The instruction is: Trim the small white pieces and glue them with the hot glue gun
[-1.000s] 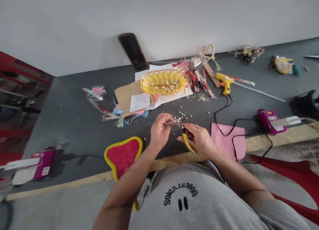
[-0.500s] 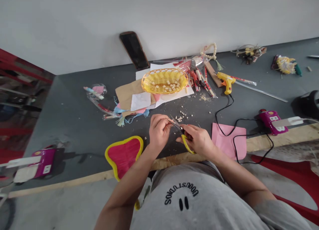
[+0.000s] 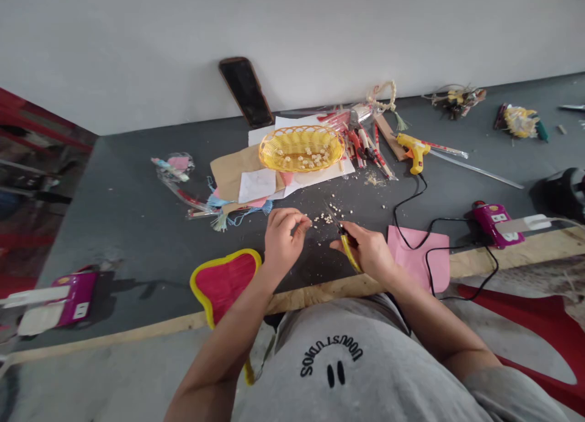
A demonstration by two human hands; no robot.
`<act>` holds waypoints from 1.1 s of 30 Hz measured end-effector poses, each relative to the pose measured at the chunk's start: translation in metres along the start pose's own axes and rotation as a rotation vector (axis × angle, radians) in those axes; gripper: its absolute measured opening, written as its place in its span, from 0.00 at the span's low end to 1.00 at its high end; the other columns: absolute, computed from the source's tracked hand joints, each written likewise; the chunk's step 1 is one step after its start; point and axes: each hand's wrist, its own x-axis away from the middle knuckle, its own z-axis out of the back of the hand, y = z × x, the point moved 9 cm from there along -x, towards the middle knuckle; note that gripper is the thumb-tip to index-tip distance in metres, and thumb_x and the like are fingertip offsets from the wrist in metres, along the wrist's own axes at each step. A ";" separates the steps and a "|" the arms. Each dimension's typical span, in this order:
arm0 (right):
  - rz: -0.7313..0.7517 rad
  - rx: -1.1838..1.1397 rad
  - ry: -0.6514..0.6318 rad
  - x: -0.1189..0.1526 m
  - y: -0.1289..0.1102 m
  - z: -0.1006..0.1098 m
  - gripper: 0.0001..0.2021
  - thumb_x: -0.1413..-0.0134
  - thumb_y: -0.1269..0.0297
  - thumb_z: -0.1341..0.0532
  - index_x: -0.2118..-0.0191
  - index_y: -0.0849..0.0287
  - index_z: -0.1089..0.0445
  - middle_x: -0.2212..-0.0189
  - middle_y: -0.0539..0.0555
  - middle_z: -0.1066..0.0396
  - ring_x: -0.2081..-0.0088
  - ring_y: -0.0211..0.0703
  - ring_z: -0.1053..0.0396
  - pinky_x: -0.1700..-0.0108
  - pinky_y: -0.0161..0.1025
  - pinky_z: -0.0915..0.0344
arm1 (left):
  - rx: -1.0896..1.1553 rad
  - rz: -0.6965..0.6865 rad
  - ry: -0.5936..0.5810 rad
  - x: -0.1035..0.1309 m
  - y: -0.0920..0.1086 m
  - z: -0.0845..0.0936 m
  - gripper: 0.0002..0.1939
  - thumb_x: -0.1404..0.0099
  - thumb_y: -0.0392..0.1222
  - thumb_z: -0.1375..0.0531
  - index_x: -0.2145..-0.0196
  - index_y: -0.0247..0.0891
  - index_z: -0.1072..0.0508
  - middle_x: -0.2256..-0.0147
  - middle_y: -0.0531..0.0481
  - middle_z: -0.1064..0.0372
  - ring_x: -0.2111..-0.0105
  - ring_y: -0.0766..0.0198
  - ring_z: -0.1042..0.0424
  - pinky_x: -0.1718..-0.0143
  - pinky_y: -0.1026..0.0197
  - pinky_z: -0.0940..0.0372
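Note:
Above the near edge of the dark table, my right hand (image 3: 370, 248) grips a pair of scissors (image 3: 350, 251) by its yellow handles, blades pointing away and to the left. My left hand (image 3: 286, 236) is closed in a pinch at thumb and forefinger; what sits between the fingertips is too small to name. Small pale bits (image 3: 328, 217) lie scattered on the table between and beyond the hands. Farther back, a yellow oval basket (image 3: 274, 157) holds several pale, knobbly pieces.
A yellow glue gun (image 3: 414, 152) lies at the right, its black cord looping over a pink sheet (image 3: 418, 236) to a purple power socket (image 3: 496, 224). A yellow-edged red piece (image 3: 226, 282) overhangs the near edge. A phone (image 3: 247, 93) leans on the wall.
My left hand has moved slightly left, away from the scissors it was meeting at the blades. The scissors have shifted a little right, and their tips now point over the scattered bits.

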 end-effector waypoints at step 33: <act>-0.147 0.127 -0.117 0.015 0.021 0.003 0.19 0.35 0.48 0.43 0.53 0.59 0.27 0.74 0.53 0.24 0.76 0.37 0.32 0.73 0.32 0.45 | -0.343 0.022 -0.472 -0.021 -0.036 -0.049 0.10 0.31 0.40 0.46 0.59 0.38 0.25 0.60 0.43 0.25 0.56 0.51 0.28 0.52 0.52 0.37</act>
